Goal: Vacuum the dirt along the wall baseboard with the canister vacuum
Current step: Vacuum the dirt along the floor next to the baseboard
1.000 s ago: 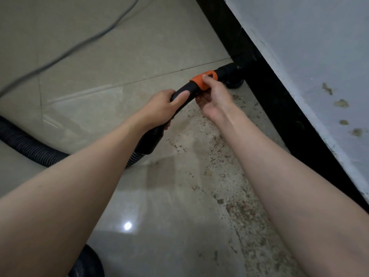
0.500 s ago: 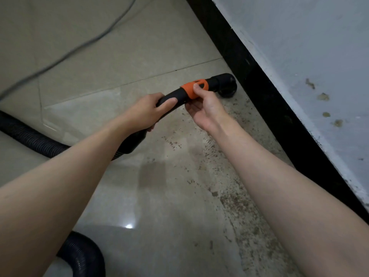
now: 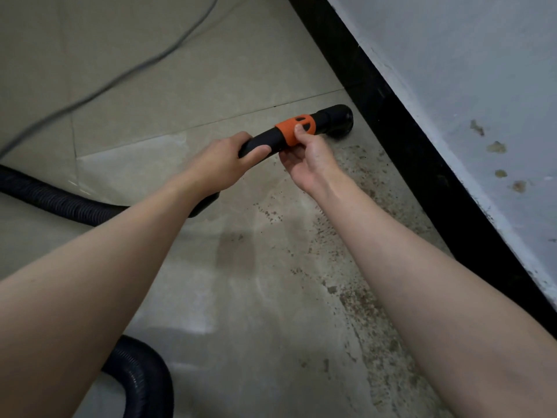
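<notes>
Beneath my left hand point(image 3: 220, 164), the wand point(image 3: 262, 141) is partly hidden; both grips hold it. My right hand point(image 3: 304, 158) pinches its orange collar point(image 3: 294, 129). Dirt point(image 3: 355, 285) speckles the tiled floor point(image 3: 211, 70) beside the black baseboard point(image 3: 422, 152).

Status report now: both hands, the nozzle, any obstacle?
Left hand grips black handle; right hand pinches orange collar. Nozzle near baseboard. Dirt remains. No obstacle visible.

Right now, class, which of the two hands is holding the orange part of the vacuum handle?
The right hand, nearer the baseboard, pinches the orange collar. The left hand grips the plain black handle further back, towards the hose.
</notes>
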Available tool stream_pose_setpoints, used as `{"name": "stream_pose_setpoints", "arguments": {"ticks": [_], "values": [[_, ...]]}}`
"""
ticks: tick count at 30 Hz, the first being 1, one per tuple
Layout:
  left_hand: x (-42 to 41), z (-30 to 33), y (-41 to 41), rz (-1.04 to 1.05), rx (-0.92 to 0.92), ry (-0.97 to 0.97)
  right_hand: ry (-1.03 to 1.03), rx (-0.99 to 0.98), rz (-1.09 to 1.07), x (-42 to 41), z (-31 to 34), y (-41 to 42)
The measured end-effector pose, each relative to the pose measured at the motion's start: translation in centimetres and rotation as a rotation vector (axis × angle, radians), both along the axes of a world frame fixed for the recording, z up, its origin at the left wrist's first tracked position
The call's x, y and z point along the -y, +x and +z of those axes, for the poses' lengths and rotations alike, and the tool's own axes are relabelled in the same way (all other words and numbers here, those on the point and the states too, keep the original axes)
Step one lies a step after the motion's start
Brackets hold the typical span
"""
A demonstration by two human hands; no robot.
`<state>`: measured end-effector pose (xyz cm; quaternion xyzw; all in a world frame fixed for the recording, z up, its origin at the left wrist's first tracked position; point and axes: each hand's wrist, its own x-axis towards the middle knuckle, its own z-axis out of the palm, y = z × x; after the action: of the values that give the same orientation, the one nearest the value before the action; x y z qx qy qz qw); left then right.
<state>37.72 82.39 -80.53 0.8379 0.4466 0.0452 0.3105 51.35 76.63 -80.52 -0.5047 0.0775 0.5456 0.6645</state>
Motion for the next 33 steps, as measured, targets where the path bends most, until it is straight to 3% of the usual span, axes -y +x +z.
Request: {"name": "stream_pose_setpoints", "arguments": {"ticks": [12, 33], "values": [[1.1, -1.5, -4.2, 0.015, -0.033, 0.066, 0.036, -0.076, 0.085, 1.0, -1.0, -3.2], [5.2, 0.9, -11.8, 0.226, -0.131, -0.016, -0.044, -0.097, 0.306, 2.9, 1.3, -10.1]]}}
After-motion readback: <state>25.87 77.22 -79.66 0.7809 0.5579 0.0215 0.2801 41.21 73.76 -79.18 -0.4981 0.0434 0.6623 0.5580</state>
